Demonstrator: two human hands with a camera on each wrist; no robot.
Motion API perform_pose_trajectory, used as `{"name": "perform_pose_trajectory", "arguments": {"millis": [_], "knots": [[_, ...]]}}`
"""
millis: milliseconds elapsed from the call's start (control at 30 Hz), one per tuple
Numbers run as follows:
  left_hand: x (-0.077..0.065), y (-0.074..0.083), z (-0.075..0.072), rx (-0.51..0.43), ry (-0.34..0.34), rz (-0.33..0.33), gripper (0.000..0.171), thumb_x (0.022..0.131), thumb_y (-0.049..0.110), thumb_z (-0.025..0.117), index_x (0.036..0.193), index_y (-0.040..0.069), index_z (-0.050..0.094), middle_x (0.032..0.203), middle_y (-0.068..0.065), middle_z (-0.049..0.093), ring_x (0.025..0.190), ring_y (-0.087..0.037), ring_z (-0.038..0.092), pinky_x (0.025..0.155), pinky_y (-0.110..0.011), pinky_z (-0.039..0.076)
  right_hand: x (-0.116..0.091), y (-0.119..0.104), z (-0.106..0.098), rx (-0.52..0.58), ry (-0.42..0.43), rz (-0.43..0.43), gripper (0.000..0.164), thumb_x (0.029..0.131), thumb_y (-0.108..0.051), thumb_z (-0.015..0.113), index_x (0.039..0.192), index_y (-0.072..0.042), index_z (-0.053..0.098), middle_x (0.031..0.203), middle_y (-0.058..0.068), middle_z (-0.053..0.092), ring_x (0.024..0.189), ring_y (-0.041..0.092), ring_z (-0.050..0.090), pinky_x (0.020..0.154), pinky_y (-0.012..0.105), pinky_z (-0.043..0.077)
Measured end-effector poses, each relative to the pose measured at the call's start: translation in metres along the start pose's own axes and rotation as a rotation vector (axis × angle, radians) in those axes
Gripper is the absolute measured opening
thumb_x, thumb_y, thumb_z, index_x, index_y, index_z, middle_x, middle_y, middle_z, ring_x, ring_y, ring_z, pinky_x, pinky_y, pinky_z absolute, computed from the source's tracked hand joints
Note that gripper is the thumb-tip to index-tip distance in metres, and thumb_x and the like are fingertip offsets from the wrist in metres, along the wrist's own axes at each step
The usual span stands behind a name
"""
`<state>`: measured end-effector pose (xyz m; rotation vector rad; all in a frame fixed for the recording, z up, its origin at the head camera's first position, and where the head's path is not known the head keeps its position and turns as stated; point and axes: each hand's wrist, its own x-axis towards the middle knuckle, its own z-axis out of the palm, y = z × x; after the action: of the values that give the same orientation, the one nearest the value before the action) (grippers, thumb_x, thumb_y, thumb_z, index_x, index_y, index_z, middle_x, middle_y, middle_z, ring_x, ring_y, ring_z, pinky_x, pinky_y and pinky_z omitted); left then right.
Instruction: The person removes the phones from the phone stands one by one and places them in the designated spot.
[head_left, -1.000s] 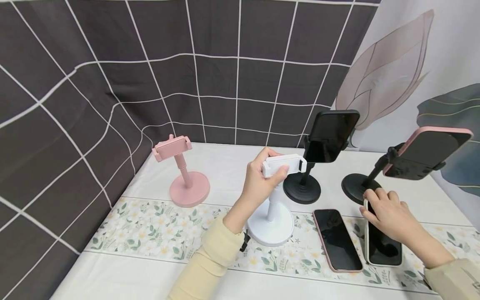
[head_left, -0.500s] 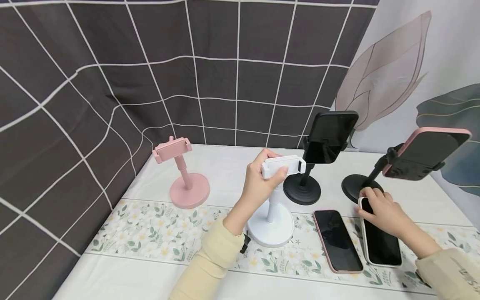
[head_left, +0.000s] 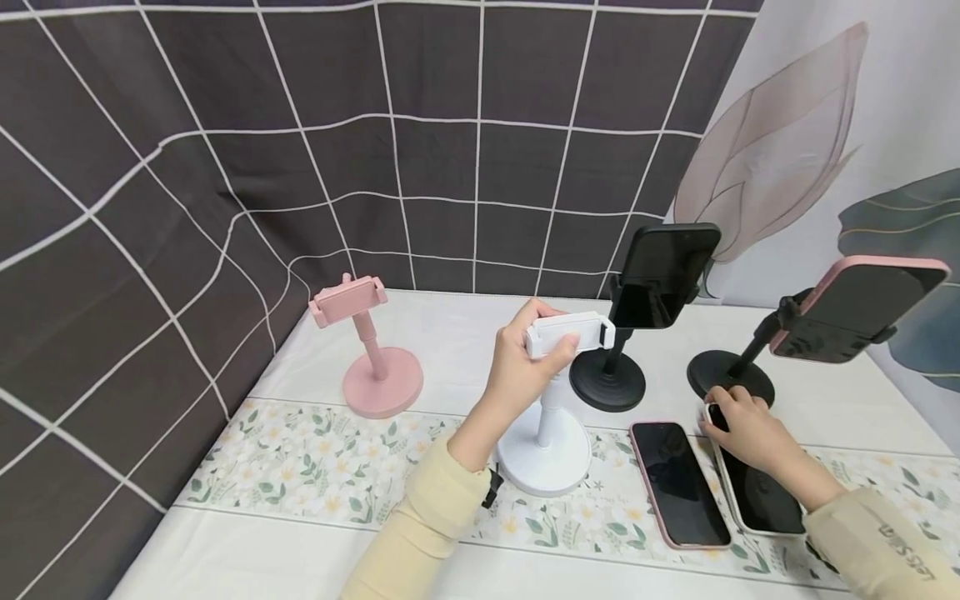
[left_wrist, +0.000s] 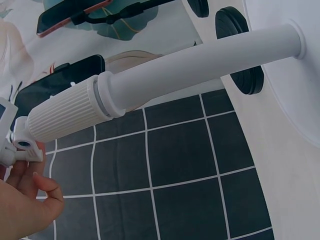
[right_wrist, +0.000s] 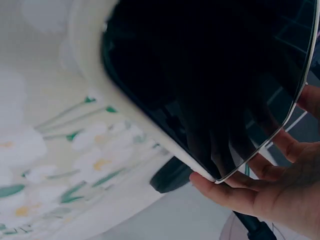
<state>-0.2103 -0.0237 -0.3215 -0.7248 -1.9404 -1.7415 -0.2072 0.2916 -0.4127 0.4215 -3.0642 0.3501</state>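
My left hand [head_left: 517, 375] grips the clamp head of a white phone stand [head_left: 545, 454], whose round base rests on the table. In the left wrist view the ribbed collar and post of this stand [left_wrist: 205, 62] slant past the left hand [left_wrist: 30, 205]. At the right, my right hand [head_left: 761, 437] holds the far end of a white-cased phone [head_left: 765, 500], dark screen up. Thumb and fingers of the right hand [right_wrist: 280, 185] lie along the edges of the phone [right_wrist: 200, 90] in the right wrist view. Beside it lies a pink-edged phone [head_left: 681, 487].
A pink phone stand [head_left: 382, 383] with no phone stands at the left. Behind the hands, one black stand [head_left: 607, 390] carries a black phone [head_left: 660, 279]. Another black stand [head_left: 712, 372] carries a pink-cased phone [head_left: 855, 312]. A dark gridded cloth [head_left: 435, 158] hangs behind.
The right hand has moved left, and the far end of the white-cased phone has swung left with it, nearer the pink-edged phone. The left hand keeps its grip on the white stand.
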Motion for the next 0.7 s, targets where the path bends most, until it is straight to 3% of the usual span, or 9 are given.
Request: {"name": "perform_pose_trajectory", "arguments": {"millis": [333, 700], "knots": [[-0.001, -0.001, 0.002, -0.008, 0.002, 0.006, 0.018, 0.075, 0.009, 0.063, 0.089, 0.002, 0.055, 0.084, -0.021, 0.069, 0.062, -0.009, 0.057, 0.05, -0.019, 0.048, -0.008, -0.007, 0.013, -0.08, -0.042, 0.042, 0.037, 0.077, -0.018, 0.064, 0.103, 0.005, 0.051, 0.095, 0.035, 0.047, 0.087, 0.058, 0.042, 0.05, 0.063, 0.047], [0.0, -0.001, 0.001, 0.011, 0.017, 0.006, 0.019, 0.072, 0.009, 0.062, 0.089, 0.003, 0.055, 0.082, -0.02, 0.069, 0.061, -0.008, 0.056, 0.049, -0.02, 0.048, -0.015, -0.003, 0.011, -0.082, -0.049, 0.036, 0.037, 0.075, -0.018, 0.065, 0.101, 0.006, 0.052, 0.091, 0.032, 0.049, 0.081, 0.054, 0.045, 0.047, 0.057, 0.048]]}}
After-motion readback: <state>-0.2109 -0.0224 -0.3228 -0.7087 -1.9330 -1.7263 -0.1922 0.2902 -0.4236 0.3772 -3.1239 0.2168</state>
